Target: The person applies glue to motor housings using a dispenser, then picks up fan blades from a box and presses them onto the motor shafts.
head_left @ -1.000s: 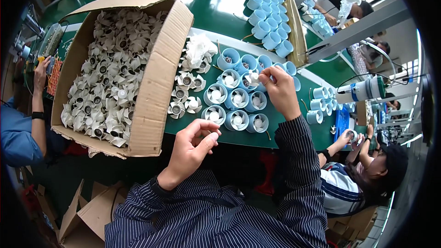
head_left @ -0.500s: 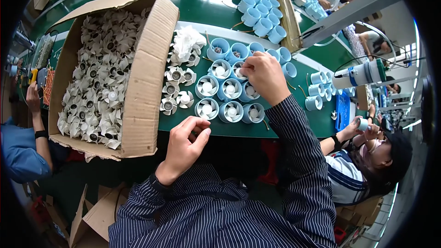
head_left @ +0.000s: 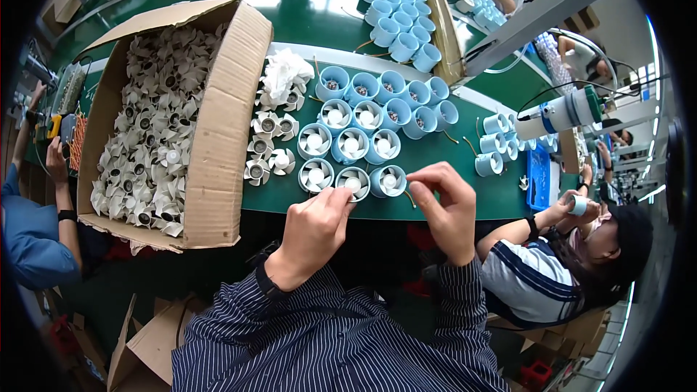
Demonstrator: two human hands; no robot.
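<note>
On the green bench, light blue round housings (head_left: 352, 144) stand in rows before me; those nearest hold white fan wheels (head_left: 314, 141). My left hand (head_left: 314, 232) is closed, its fingertips pressed together at the near rim of the middle front housing (head_left: 341, 176). What they pinch, if anything, is hidden. My right hand (head_left: 446, 210) hovers just right of the front right housing (head_left: 388, 181), thumb and forefinger apart with nothing visible between them. Behind, several housings (head_left: 392, 86) show wound copper-coloured cores and no fan wheel. Loose fan wheels (head_left: 282, 161) lie to the left.
A big cardboard box (head_left: 218, 138) full of fan wheels stands at left. More blue housings (head_left: 404, 46) fill the far bench beside a cardboard strip (head_left: 444, 29). A co-worker at right holds a housing (head_left: 578, 205) near a blue bin (head_left: 538, 178). Another person works at left.
My right hand has come back from the middle housings to the front right one. The left hand has moved forward and right to the middle front housing. The whole view has shifted slightly.
</note>
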